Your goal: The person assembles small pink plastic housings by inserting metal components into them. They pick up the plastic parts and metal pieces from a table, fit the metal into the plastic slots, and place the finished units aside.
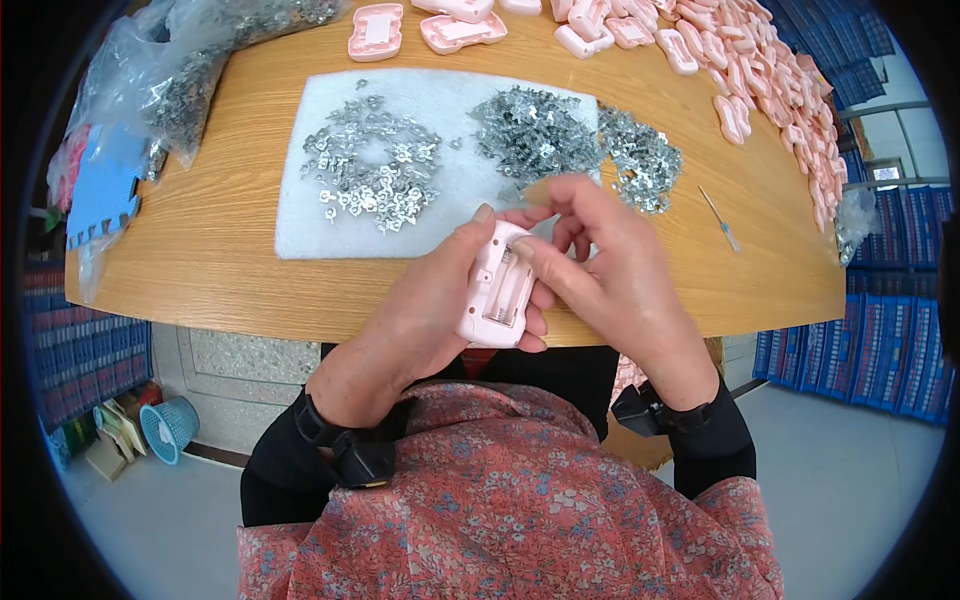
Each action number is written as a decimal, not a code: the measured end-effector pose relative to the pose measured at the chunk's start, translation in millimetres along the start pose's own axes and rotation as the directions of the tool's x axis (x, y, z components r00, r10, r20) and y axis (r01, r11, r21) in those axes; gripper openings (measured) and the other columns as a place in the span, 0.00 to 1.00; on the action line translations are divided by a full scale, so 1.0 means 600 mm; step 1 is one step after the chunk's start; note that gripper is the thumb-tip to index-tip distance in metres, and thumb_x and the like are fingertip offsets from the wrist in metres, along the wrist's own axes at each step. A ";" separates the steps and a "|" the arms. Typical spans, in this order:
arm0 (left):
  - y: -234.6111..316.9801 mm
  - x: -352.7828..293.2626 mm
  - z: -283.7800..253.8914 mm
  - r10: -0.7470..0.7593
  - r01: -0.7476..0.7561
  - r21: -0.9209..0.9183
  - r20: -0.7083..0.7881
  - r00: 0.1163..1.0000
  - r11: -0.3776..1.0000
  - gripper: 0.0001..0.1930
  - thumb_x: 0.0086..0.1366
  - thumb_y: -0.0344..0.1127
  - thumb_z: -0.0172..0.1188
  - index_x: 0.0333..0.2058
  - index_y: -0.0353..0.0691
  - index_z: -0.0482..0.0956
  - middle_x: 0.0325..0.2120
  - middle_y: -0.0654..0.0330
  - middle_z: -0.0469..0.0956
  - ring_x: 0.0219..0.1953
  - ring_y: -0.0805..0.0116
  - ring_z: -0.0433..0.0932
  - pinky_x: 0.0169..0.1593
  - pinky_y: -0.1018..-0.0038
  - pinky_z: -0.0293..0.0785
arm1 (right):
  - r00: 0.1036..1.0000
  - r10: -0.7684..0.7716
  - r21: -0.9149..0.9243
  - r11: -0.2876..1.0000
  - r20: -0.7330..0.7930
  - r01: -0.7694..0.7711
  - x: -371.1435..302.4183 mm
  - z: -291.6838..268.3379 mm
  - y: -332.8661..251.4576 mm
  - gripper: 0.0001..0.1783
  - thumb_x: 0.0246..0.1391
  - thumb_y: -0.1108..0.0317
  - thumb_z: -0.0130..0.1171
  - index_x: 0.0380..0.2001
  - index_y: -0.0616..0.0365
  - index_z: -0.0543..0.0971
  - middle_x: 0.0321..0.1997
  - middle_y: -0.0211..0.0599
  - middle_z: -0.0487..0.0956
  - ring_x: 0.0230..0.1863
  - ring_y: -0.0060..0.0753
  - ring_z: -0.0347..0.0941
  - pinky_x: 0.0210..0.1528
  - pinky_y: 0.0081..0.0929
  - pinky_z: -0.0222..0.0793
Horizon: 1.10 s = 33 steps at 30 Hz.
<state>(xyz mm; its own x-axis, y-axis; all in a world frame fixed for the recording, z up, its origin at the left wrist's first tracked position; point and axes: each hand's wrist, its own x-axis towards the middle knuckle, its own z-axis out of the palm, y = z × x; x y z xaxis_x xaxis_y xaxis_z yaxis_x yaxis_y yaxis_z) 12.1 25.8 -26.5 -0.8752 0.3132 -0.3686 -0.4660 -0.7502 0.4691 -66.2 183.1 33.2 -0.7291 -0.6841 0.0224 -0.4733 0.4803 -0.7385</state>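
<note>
Two hands [425, 280] [630, 265], two wristbands [362, 458] [640, 410] — one white pad [455, 187]

- Casing [483, 300]: pale pink plastic, smooth, with a soft sheen.
- Left heap of small pieces [385, 190]: bright silvery metal, glossy.
- Right heap of small pieces [540, 135]: the same shiny metal, greyer in tone.
- Pad [297, 215]: white and foam-like, matt.
- Tabletop [225, 200]: wood-grained, smooth, faintly glossy.
- Bag [118, 80]: clear thin plastic, crinkled and shiny.
- Mat [106, 172]: blue, foam-like, matt.
- Garment [510, 480]: floral-printed cloth, matt, softly creased.
- Basket [170, 430]: light blue plastic.
</note>
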 end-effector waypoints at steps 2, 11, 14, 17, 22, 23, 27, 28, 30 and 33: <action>-0.003 0.001 -0.004 0.016 -0.017 0.010 0.021 1.000 1.000 0.29 0.79 0.53 0.25 0.66 0.40 0.61 0.31 0.50 0.81 0.28 0.56 0.84 0.35 0.62 0.84 | 0.998 0.064 0.184 0.981 0.019 -0.067 -0.005 0.010 0.018 0.12 0.61 0.67 0.62 0.45 0.60 0.76 0.33 0.36 0.79 0.25 0.27 0.74 0.31 0.27 0.72; 0.011 -0.016 0.000 0.151 -0.114 0.457 -0.046 0.988 0.882 0.22 0.79 0.47 0.37 0.61 0.40 0.67 0.37 0.57 0.80 0.36 0.66 0.83 0.40 0.71 0.81 | 0.950 0.197 0.646 0.699 0.241 -0.308 -0.014 0.005 0.041 0.20 0.66 0.65 0.58 0.56 0.62 0.67 0.31 0.25 0.77 0.33 0.13 0.72 0.39 0.16 0.67; 0.020 -0.025 -0.002 0.235 -0.168 0.677 -0.008 0.972 0.716 0.17 0.76 0.37 0.46 0.59 0.39 0.70 0.40 0.64 0.78 0.40 0.77 0.77 0.43 0.77 0.76 | 0.944 0.213 0.601 0.730 0.253 -0.325 -0.015 -0.001 0.045 0.21 0.66 0.65 0.58 0.56 0.61 0.67 0.30 0.24 0.77 0.34 0.13 0.71 0.39 0.16 0.66; 0.018 -0.029 0.007 0.296 -0.247 0.837 0.107 0.949 0.489 0.17 0.75 0.33 0.45 0.58 0.37 0.70 0.38 0.64 0.77 0.37 0.80 0.76 0.41 0.78 0.75 | 0.946 0.214 0.581 0.749 0.243 -0.319 -0.019 0.002 0.037 0.20 0.66 0.65 0.59 0.56 0.61 0.68 0.30 0.24 0.76 0.33 0.13 0.71 0.38 0.16 0.66; 0.023 -0.031 0.023 0.317 -0.216 0.899 0.092 0.944 0.381 0.16 0.71 0.28 0.44 0.56 0.36 0.70 0.37 0.63 0.75 0.33 0.79 0.73 0.37 0.77 0.73 | 0.971 0.160 0.566 0.790 0.180 -0.235 -0.028 0.008 0.028 0.19 0.67 0.65 0.58 0.55 0.62 0.69 0.29 0.24 0.74 0.33 0.13 0.68 0.38 0.16 0.65; 0.020 -0.028 0.019 0.267 -0.181 0.825 0.037 0.963 0.536 0.16 0.72 0.29 0.44 0.56 0.37 0.70 0.36 0.63 0.74 0.31 0.78 0.72 0.36 0.77 0.72 | 0.977 0.164 0.572 0.792 0.134 -0.211 -0.031 0.007 0.022 0.18 0.67 0.66 0.57 0.55 0.62 0.69 0.29 0.24 0.74 0.32 0.13 0.68 0.37 0.16 0.65; 0.013 -0.028 0.002 0.050 -0.055 0.205 0.029 0.998 0.977 0.16 0.74 0.39 0.42 0.55 0.41 0.71 0.31 0.66 0.69 0.27 0.76 0.67 0.35 0.75 0.69 | 0.992 0.109 0.590 0.806 -0.056 -0.055 -0.038 0.010 0.020 0.15 0.66 0.70 0.56 0.54 0.62 0.71 0.29 0.24 0.74 0.32 0.13 0.67 0.37 0.16 0.65; 0.011 -0.030 -0.001 0.014 -0.013 -0.015 0.083 0.996 1.000 0.17 0.75 0.42 0.41 0.54 0.42 0.71 0.30 0.67 0.68 0.27 0.75 0.66 0.36 0.75 0.69 | 0.991 0.086 0.588 0.809 -0.106 -0.007 -0.041 0.014 0.027 0.15 0.66 0.71 0.56 0.53 0.62 0.71 0.29 0.24 0.74 0.32 0.13 0.68 0.37 0.16 0.65; 0.008 -0.028 -0.010 0.010 0.007 -0.137 0.122 0.992 0.991 0.18 0.75 0.45 0.42 0.56 0.43 0.71 0.30 0.67 0.66 0.27 0.74 0.65 0.35 0.73 0.66 | 0.987 0.005 0.538 0.839 -0.161 0.083 -0.044 0.023 0.037 0.15 0.65 0.73 0.56 0.53 0.62 0.72 0.31 0.27 0.77 0.32 0.15 0.69 0.38 0.17 0.67; 0.003 -0.026 -0.017 0.016 0.023 -0.255 0.150 0.989 0.967 0.20 0.75 0.47 0.42 0.56 0.43 0.71 0.30 0.66 0.67 0.26 0.74 0.64 0.34 0.73 0.63 | 0.976 -0.062 0.457 0.876 -0.211 0.155 -0.050 0.031 0.037 0.14 0.64 0.75 0.56 0.52 0.63 0.72 0.36 0.33 0.81 0.36 0.20 0.76 0.40 0.20 0.72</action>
<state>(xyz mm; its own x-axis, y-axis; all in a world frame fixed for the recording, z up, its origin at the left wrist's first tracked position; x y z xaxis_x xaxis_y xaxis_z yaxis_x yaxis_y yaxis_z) 26.1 13.5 -28.4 -0.8922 0.3848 -0.2362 -0.4374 -0.8665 0.2405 -46.1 204.1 3.5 -0.7860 -0.5815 0.2101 -0.3015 0.0639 -0.9513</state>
